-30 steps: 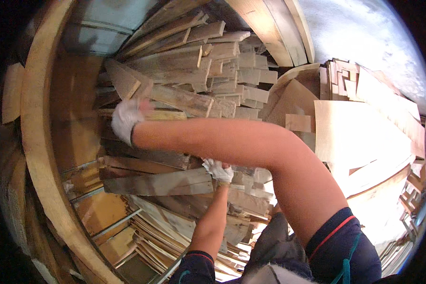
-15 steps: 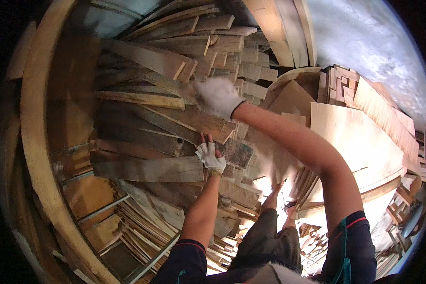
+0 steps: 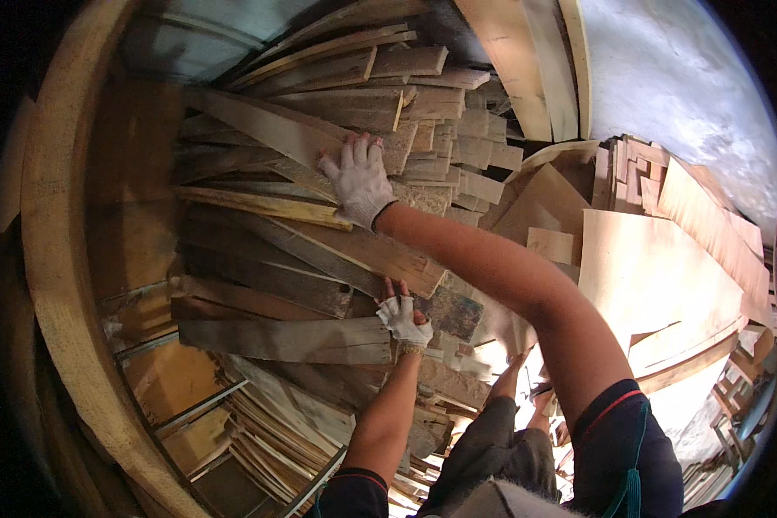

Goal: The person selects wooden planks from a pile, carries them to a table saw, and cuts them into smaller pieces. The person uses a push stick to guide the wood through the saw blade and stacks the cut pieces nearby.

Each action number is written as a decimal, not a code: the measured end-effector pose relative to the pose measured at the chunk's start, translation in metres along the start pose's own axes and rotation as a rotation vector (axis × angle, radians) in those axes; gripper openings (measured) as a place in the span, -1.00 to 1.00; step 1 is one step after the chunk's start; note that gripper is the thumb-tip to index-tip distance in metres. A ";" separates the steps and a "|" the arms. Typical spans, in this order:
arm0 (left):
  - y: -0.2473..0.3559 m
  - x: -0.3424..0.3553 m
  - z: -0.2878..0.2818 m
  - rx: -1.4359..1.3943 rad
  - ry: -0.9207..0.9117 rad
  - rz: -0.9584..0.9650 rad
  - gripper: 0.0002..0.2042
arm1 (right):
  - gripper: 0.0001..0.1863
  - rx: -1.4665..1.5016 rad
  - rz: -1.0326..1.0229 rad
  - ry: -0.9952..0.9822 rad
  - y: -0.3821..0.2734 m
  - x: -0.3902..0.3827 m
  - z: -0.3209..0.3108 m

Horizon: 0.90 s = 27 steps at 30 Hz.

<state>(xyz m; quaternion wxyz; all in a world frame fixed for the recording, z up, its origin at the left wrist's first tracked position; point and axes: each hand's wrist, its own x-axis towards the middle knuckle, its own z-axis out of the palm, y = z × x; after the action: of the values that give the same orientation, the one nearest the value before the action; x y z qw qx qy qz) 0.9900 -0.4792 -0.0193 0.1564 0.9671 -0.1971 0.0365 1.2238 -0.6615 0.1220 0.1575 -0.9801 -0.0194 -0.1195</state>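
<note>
Clearly, the head view shows two hands in white gloves with bare fingertips, both at work over a broad stack of boards [image 3: 470, 147] whose ends jut out unevenly to the right. The right hand [image 3: 358, 181] lies palm down, its fingers spread, at the near end of a slanting plank [image 3: 272, 125] in the upper part of the pile; it is not closed round anything, and how firmly it presses cannot be told. The left hand [image 3: 403, 319] is lower down, open, with its fingers stretched forward and its thumb held apart. It is just beside the right end of a long grey board [image 3: 285, 341], and its fingertips reach to the edge of the wood above; whether they take hold of it cannot be told.

Between the two hands lie a narrow yellowish board [image 3: 268, 205] and, below it, a wider brown board [image 3: 380, 250] with a pale cut end. A dark-stained board end [image 3: 451, 312] is just right of the left hand. Thin wooden strips [image 3: 276, 432] are stacked lower left, large pale panels [image 3: 656, 268] lean at the right, and a thick light beam [image 3: 56, 242] runs along the left side
</note>
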 end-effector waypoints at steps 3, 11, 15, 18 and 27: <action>0.001 0.003 0.000 -0.007 -0.029 -0.002 -0.13 | -0.11 0.000 0.162 0.070 0.012 0.019 0.038; -0.003 0.002 0.001 -0.051 -0.009 0.007 -0.14 | 0.03 0.378 0.239 -0.140 0.000 -0.009 -0.058; 0.003 0.004 0.001 -0.123 0.039 0.001 -0.22 | 0.07 1.101 0.542 -0.393 0.015 -0.034 -0.082; 0.009 0.006 0.002 -0.028 0.046 -0.010 -0.21 | -0.08 1.895 0.637 -0.441 0.040 -0.087 -0.064; 0.026 0.014 -0.017 0.145 0.072 -0.029 -0.26 | -0.28 2.424 0.983 -0.555 0.139 -0.421 -0.083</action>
<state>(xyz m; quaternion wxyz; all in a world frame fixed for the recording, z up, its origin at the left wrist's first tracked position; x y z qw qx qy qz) 0.9921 -0.5017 0.0066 0.0933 0.9768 -0.1740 0.0832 0.8067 -0.8199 0.0554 0.9397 -0.1192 0.2087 0.2434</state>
